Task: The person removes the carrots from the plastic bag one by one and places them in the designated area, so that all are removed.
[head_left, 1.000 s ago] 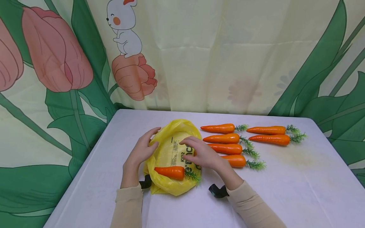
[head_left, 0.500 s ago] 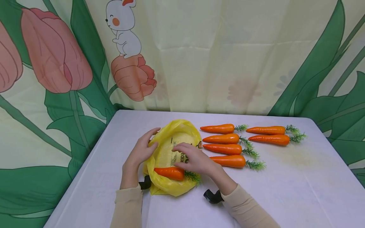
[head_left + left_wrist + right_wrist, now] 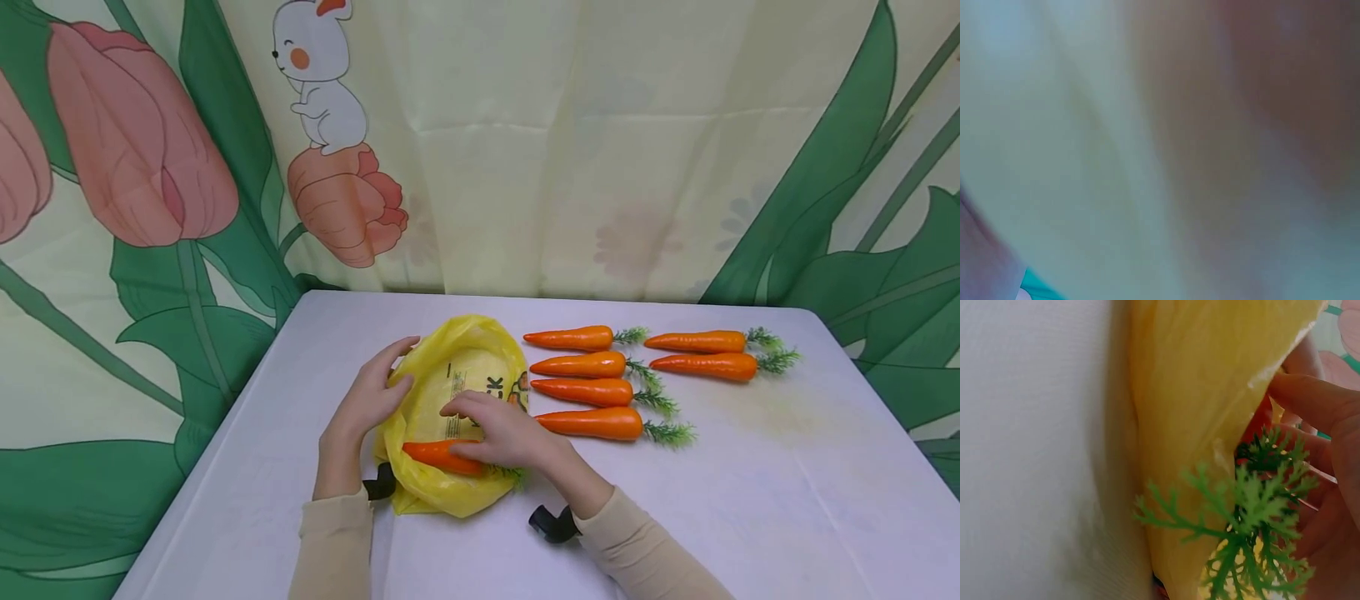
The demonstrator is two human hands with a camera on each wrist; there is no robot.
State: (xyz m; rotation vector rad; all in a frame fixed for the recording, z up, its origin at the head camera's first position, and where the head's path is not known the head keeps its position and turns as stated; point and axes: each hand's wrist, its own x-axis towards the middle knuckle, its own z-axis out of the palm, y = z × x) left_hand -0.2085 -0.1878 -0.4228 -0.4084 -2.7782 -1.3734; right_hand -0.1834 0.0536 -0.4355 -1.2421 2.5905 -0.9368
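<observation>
A yellow plastic bag with dark print lies on the table, its mouth spread toward me. Inside its near rim rests an orange carrot, its leafy green top sticking out at the right. My left hand rests against the bag's left rim, thumb and fingers spread apart. Over the carrot's leafy end is my right hand, thumb across the carrot and fingers loosely bent above the bag's mouth. In the right wrist view the thumb meets the rim. The left wrist view is too blurred to read.
Right of the bag several carrots lie in a column, the nearest carrot close to my right forearm. Two more, including one carrot, lie farther right. A patterned curtain hangs behind the white table.
My right hand has moved left and toward me, from above the bag's right side down onto the carrot in it. The left hand has stayed at the bag's left rim.
</observation>
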